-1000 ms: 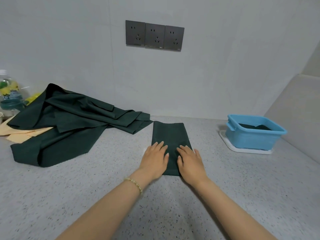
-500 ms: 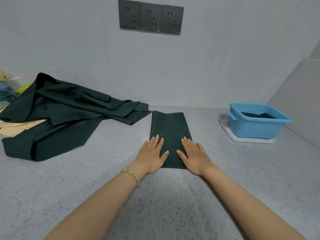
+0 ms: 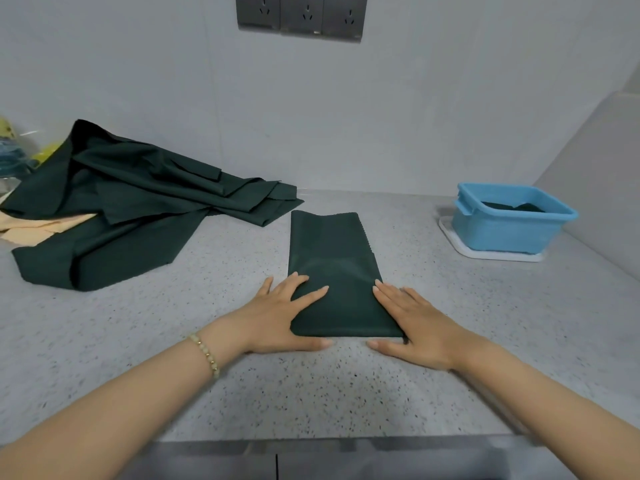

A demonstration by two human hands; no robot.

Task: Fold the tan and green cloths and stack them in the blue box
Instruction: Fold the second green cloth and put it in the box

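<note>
Green cloths (image 3: 131, 209) lie in an unfolded heap at the far left of the counter (image 3: 311, 393), with tan cloths (image 3: 41, 230) under them, so most work seems left. One folded green cloth (image 3: 336, 265) lies in the centre as a long strip, probably needing another fold. The blue box (image 3: 502, 233) at the right holds a dark green piece (image 3: 516, 206). Left hand (image 3: 277, 317) and right hand (image 3: 415, 327) lie flat, fingers spread, at the strip's near corners.

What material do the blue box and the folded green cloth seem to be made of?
Blue box: probably plastic, smooth, with a moulded rim and handle. Folded green cloth: likely thin woven fabric, matte; it lies flat, and its right edge looks zigzag-cut.
</note>
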